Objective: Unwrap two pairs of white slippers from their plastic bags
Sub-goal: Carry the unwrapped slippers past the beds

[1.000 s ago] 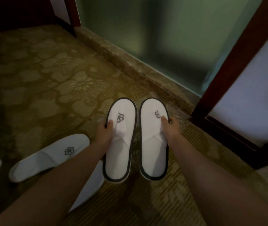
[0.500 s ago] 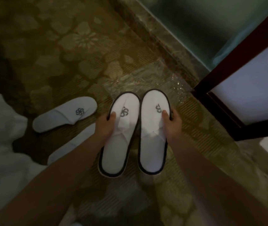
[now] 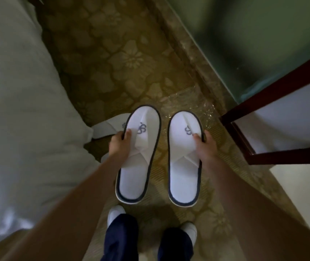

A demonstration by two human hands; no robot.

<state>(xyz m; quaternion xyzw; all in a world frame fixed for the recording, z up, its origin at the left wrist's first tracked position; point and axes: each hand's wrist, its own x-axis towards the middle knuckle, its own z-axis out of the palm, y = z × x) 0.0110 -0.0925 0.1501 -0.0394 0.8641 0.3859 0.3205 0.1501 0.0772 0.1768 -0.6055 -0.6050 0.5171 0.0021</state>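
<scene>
Two bare forearms reach forward and down from the lower corners of the head view, each hand closed on one white slipper. The left hand (image 3: 119,146) pinches the outer edge of the left slipper (image 3: 140,153) with its thumb laid on the upper beside the grey logo and the other fingers tucked under the sole; the toe points away from the grip and the heel hangs back toward the person. The right hand (image 3: 206,147) clamps the outer edge of the right slipper (image 3: 184,157) the same way, thumb on top near the logo. The two slippers are side by side, soles down, a narrow gap between them. Just beyond the left hand, partly hidden behind it, another slipper (image 3: 109,127) lies on the patterned carpet (image 3: 124,59) against white bedding (image 3: 22,110). Beyond the right hand, a crinkled clear plastic bag (image 3: 205,110) lies on the carpet near a dark wooden frame (image 3: 244,147).
</scene>
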